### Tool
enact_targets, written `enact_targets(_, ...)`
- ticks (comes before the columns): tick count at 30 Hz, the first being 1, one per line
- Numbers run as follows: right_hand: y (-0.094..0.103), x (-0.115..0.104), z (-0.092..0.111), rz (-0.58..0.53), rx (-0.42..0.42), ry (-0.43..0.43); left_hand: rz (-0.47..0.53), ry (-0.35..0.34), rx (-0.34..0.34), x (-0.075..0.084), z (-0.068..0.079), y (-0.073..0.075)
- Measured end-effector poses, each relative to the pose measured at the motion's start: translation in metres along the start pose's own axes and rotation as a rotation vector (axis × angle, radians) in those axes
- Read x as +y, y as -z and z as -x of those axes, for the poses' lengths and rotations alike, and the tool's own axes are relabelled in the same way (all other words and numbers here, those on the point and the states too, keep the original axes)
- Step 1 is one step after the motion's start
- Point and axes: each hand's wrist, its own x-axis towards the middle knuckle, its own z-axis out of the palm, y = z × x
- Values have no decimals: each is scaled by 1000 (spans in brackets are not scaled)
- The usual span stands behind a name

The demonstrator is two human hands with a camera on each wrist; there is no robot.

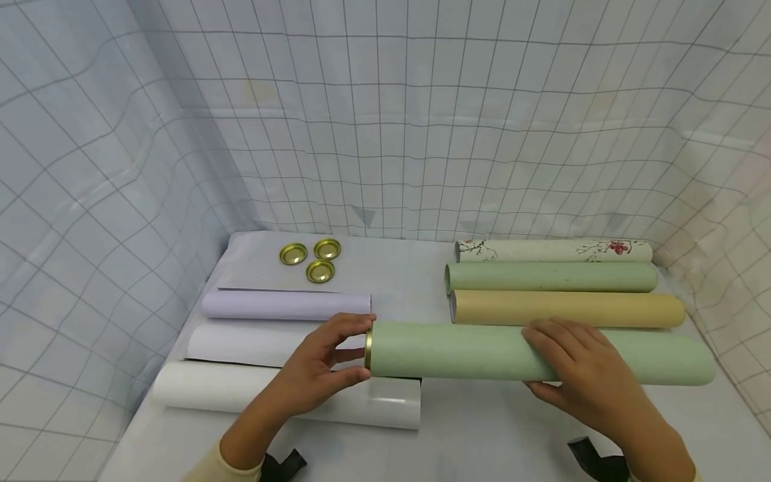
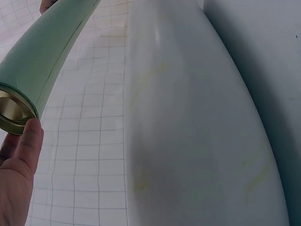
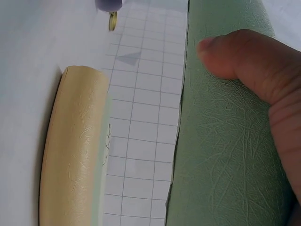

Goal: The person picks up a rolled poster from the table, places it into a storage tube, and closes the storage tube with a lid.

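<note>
Light in here, head view: bright and diffuse, source out of sight; cool bluish cast at left, warmer cream at right. Checked sheeting (image 1: 391,144): grid lines bowed, notably toward the sides. Glossy white roll (image 1: 388,402): one pale patch of glare near its right end. Gold lids (image 1: 293,254): small bright glints. Left wrist view: dimmer, greyer; near surfaces soft, stretched by the lens; dark shadow down the right side. Right wrist view: creases crisp on the green roll (image 3: 230,146); narrow shadow left of the yellow roll (image 3: 75,146).
</note>
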Motion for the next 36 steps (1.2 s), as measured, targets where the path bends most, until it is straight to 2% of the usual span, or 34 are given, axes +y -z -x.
enact_targets(5,2,-2,-3,-13,-3,2,-2,-9,4,1,-1,2)
enact_targets(16,-4,-3,-5,-38,46,6,25,-27,7,0,-3,6)
enact_targets(36,-9,3,-5,-73,48,38,-18,-56,52,-1,-8,0)
